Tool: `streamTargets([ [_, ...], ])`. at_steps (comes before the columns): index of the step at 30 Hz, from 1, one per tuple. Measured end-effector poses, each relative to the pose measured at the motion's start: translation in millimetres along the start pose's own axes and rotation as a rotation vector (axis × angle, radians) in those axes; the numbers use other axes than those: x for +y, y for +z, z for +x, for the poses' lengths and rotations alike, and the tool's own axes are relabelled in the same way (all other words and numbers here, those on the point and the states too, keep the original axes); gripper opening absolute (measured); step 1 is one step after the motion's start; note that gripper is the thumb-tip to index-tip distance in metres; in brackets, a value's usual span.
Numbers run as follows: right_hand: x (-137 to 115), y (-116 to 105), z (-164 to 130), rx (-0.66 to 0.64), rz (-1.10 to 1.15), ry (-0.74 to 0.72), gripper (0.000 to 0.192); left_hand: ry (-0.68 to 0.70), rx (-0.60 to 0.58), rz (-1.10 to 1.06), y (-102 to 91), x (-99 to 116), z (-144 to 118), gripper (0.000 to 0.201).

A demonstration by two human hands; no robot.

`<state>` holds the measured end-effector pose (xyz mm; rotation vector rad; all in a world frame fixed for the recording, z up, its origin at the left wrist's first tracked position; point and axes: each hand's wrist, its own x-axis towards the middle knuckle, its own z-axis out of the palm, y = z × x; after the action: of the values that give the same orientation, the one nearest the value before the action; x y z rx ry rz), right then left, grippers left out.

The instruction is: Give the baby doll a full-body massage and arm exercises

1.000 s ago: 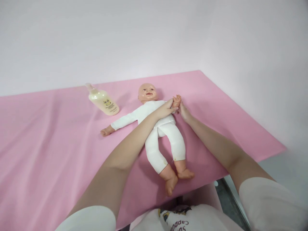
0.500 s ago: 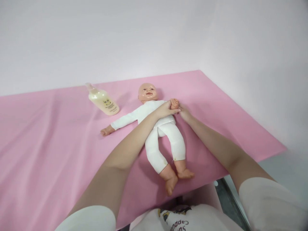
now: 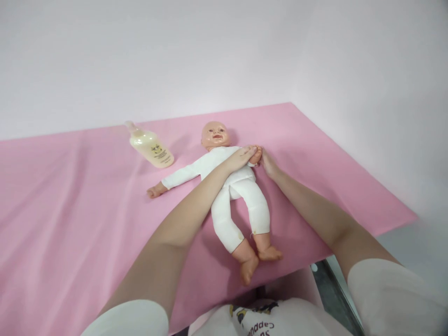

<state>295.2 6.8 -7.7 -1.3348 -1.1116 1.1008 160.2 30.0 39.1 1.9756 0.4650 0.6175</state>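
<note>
A baby doll (image 3: 226, 161) in a white suit lies on its back on a pink sheet (image 3: 94, 196), its head away from me. Across the doll's chest reaches my left hand (image 3: 242, 157), closed with its fingers against the near side of the doll's hand (image 3: 256, 156). From the other side my right hand (image 3: 268, 164) closes on that same small hand, its fingers partly hidden behind it. The doll's other arm (image 3: 182, 175) stretches out to the left, and its bare feet (image 3: 249, 263) point toward me.
A pump bottle (image 3: 151, 147) of pale yellow liquid stands on the sheet to the left of the doll's head. White walls (image 3: 175, 56) rise behind the table and on the right. The sheet's right corner and near edge mark the table's limits.
My left thumb has moved from below the doll's hand, and the left fingers now lie over its near side. My right hand has shifted slightly. Doll and bottle stay in place.
</note>
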Motion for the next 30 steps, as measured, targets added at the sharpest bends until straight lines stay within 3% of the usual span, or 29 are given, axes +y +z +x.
streamTargets([
  [4,-6.4,0.8,-7.1,0.019,0.101,0.078,0.049,0.006,0.019,-0.006,0.0,-0.2,0.8,0.067],
  [20,-17.8,0.3,-20.3,0.014,0.156,0.056,0.038,0.020,0.038,-0.008,-4.0,-15.8,-0.5,0.059],
  [30,-5.6,2.0,2.6,-0.008,0.109,0.078,0.039,0.034,0.023,-0.024,-0.2,-9.1,1.0,0.065],
])
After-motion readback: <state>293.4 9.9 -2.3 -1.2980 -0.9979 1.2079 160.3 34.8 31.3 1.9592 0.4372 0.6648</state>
